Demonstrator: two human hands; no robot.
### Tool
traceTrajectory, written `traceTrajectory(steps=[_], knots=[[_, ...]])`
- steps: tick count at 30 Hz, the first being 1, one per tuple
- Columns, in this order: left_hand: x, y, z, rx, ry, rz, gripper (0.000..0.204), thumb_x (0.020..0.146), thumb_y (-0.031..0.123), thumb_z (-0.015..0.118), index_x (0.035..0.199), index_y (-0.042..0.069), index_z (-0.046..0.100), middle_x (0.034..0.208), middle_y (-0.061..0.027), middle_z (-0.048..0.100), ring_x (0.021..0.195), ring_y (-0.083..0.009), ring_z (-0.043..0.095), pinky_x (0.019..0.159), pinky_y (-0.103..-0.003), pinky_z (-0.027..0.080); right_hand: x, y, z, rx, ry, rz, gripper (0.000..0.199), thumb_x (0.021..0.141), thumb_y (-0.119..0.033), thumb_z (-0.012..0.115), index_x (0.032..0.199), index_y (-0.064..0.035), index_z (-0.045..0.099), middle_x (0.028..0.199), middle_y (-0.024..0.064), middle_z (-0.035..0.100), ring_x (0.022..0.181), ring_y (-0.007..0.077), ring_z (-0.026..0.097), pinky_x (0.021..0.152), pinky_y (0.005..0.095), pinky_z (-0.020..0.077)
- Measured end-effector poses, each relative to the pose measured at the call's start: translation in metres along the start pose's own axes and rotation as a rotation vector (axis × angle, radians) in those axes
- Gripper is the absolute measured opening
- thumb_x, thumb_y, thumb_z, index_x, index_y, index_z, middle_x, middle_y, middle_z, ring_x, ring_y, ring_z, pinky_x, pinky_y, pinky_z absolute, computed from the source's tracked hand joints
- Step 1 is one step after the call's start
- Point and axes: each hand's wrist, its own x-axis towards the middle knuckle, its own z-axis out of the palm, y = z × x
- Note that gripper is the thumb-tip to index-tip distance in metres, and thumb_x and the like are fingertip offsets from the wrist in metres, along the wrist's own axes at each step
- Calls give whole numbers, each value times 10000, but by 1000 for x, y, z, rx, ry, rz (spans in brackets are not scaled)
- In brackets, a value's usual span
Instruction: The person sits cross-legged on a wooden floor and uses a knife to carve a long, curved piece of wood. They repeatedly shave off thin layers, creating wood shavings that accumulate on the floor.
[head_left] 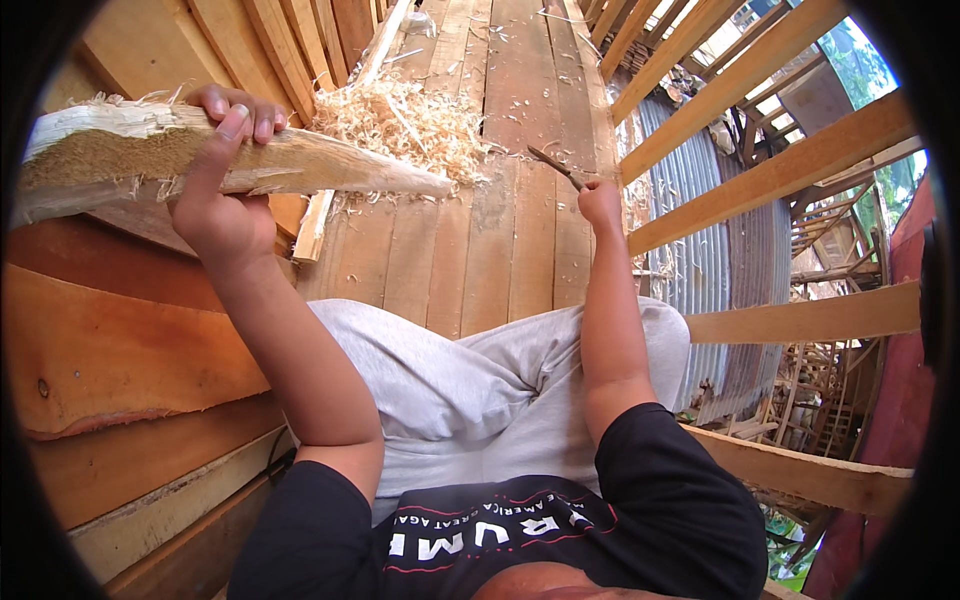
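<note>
My left hand (pixel 225 205) is closed around a long, rough-hewn piece of wood (pixel 330 163), its fingers curled over the top edge. The wood reaches in from the left rim and tapers to a blunt, pale tip; frayed splinters stand up along its upper edge. Out to the right, clear of the wood, my right hand (pixel 600 205) is wrapped around the handle of a knife (pixel 553 163). Its dark, narrow blade points away and to the left. The handle itself is hidden in my fist.
Curled wood shavings (pixel 405 125) are heaped on the plank floor (pixel 520 220) beyond the wood's tip. Board walls (pixel 130 350) stand close on my left. Along my right runs a slatted wooden railing (pixel 770 200), with corrugated metal sheets (pixel 705 240) beyond and below it.
</note>
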Motion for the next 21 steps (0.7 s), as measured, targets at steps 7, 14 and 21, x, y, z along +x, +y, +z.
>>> traceTrajectory(steps=[7, 14, 21], knots=[[0, 2, -2, -14, 38, -12, 186, 784, 21, 604, 935, 36, 495, 782, -74, 490, 752, -191, 494, 791, -368, 419, -19, -18, 18, 332, -13, 273, 221, 798, -5, 629, 1010, 58, 651, 943, 234, 682, 831, 310, 702, 536, 351, 584], [1, -5, 2, -29, 20, -23, 195, 781, 24, 607, 941, 35, 498, 786, -75, 490, 750, -195, 494, 789, -369, 418, -33, -21, 76, 371, -358, -182, 332, 855, -19, 573, 1185, 3, 604, 911, 158, 662, 722, 242, 662, 550, 357, 538], [0, -5, 2, 2, 8, -27, 190, 778, 23, 610, 934, 37, 501, 782, -72, 492, 747, -195, 496, 786, -369, 418, -35, -37, 64, 438, -126, -84, 450, 809, -15, 570, 1259, -13, 575, 1087, 229, 660, 1035, 327, 645, 868, 406, 495]])
